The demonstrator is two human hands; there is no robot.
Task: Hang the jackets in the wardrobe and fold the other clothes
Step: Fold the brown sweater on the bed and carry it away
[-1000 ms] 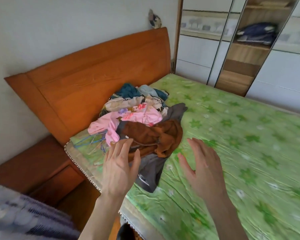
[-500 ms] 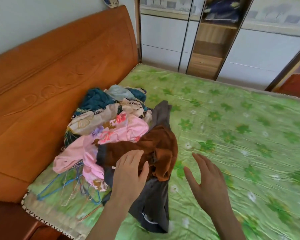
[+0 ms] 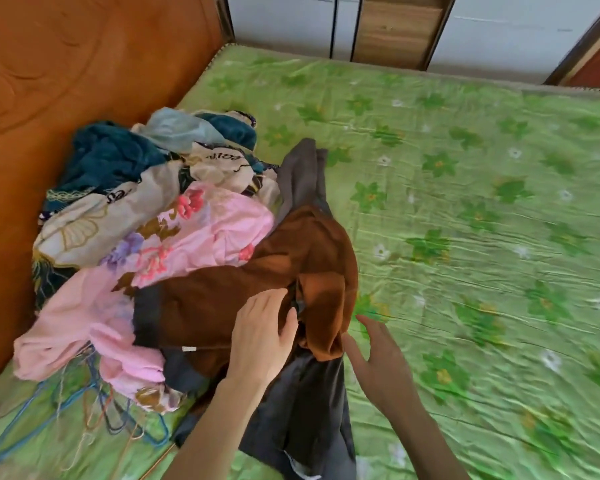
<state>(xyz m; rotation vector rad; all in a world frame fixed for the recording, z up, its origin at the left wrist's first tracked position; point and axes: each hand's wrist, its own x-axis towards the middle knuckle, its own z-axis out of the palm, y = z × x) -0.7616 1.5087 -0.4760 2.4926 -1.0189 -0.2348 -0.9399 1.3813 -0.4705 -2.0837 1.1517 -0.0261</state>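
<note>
Head view puts the brown garment point(image 3: 257, 299) right under us, on top of the clothes pile point(image 3: 146, 220) that sits against the headboard point(image 3: 66, 64) on the bed point(image 3: 482, 220), toward the near headboard-side corner. We read its long axis as running from the pink floral piece point(image 3: 194, 244) across to a folded lobe that hangs over the pile's open-bed side. It lies over a dark grey garment point(image 3: 309, 410), whose own length runs from the middle of the bed down toward the near edge, so the two cross.

Our left hand point(image 3: 260, 337) rests flat on the brown cloth just beside that lobe, fingers straight and together, thumb out, gripping nothing yet. Our right hand point(image 3: 378, 358) hovers with fingers spread and relaxed just off the lobe's outer edge, above the green sheet; we cannot tell whether its thumb touches the fabric. So the left is the nearer one, already on the piece, and the right stands on its free side.

We judge the coming move to be a lift of the brown piece, drawn toward the open bed and away from the pile (whether it is a jacket or something to fold we cannot yet say). Thin hangers point(image 3: 94, 410) lie tangled under the pink piece near the bed's near edge, well to the left of both hands.
</note>
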